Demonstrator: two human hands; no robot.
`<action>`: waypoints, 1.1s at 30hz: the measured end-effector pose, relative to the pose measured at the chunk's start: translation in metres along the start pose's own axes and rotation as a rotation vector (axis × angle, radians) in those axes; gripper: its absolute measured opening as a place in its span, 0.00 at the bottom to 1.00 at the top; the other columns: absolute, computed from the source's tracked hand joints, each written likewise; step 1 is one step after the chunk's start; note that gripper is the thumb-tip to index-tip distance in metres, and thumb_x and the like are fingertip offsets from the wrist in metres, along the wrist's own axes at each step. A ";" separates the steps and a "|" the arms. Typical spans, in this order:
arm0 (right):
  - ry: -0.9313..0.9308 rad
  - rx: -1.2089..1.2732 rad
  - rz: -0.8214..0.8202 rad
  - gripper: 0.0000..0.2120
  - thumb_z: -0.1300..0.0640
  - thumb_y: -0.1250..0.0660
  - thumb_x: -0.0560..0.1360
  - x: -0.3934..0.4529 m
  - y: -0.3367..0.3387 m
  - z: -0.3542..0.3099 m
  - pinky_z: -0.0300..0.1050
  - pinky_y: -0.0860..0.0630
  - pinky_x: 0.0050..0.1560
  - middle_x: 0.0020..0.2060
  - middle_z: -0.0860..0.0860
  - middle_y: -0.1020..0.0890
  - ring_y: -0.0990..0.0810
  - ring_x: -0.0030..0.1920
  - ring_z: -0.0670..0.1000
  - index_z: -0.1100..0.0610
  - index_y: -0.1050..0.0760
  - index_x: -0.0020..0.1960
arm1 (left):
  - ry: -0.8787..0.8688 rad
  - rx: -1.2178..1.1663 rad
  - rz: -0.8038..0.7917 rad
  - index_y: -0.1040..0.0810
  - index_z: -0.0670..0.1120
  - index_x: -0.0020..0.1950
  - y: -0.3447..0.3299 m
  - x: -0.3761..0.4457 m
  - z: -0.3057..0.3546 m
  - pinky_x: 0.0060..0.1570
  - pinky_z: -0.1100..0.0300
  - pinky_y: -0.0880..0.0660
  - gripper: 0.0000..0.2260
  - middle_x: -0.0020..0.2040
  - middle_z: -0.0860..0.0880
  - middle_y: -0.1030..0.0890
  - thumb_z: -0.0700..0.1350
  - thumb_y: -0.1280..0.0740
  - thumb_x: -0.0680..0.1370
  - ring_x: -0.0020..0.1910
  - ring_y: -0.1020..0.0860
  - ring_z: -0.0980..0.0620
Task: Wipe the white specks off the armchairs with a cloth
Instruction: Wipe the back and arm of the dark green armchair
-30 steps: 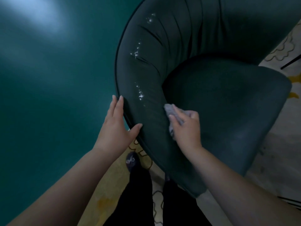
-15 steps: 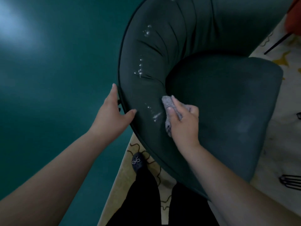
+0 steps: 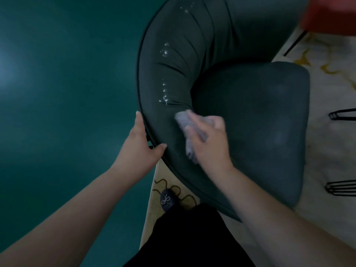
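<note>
We look down on a dark green armchair with a curved, padded backrest and a rounded seat cushion. Our right hand presses a pale grey cloth against the inner face of the backrest, close to where the padding meets the seat. The grip here is closed on the cloth: the fingers lie over it and bunch it against the fabric, with one crumpled end sticking out past the fingertips toward the upper left and a second flap hanging out beneath the palm (the hand is motion-blurred, so the exact finger layout is hard to read).

The white specks lie just above and to the left of the cloth, in a short line running up the padding; the nearest cluster sits just beside the cloth's leading edge but apart from it. More specks show higher on the backrest, well away from the hand.

Our left hand steadies the chair, its grip narrow around the outer rim of the backrest, thumb on the inner side and fingers behind the piped edge.

Below, a dark shoe stands on a pale patterned rug, beside the teal floor.
</note>
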State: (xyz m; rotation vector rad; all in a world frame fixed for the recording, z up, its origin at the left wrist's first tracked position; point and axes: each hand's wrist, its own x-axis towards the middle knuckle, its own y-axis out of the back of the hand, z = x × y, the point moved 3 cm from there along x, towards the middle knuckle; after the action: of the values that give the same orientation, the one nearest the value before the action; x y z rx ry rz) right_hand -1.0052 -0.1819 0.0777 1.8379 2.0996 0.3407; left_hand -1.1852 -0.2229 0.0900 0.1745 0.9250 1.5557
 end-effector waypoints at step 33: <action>-0.138 0.030 0.178 0.17 0.61 0.33 0.77 0.094 -0.018 -0.005 0.40 0.22 0.49 0.53 0.59 0.26 0.21 0.45 0.47 0.60 0.25 0.65 | -0.035 0.106 -0.041 0.57 0.50 0.79 0.045 0.057 0.017 0.68 0.52 0.32 0.49 0.77 0.51 0.39 0.52 0.26 0.70 0.70 0.31 0.50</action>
State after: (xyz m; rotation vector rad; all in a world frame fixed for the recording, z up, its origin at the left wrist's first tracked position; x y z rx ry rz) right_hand -1.0341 -0.0911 0.0671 2.0111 1.8655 0.2188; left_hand -1.2233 -0.1608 0.1076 0.2562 0.9785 1.4624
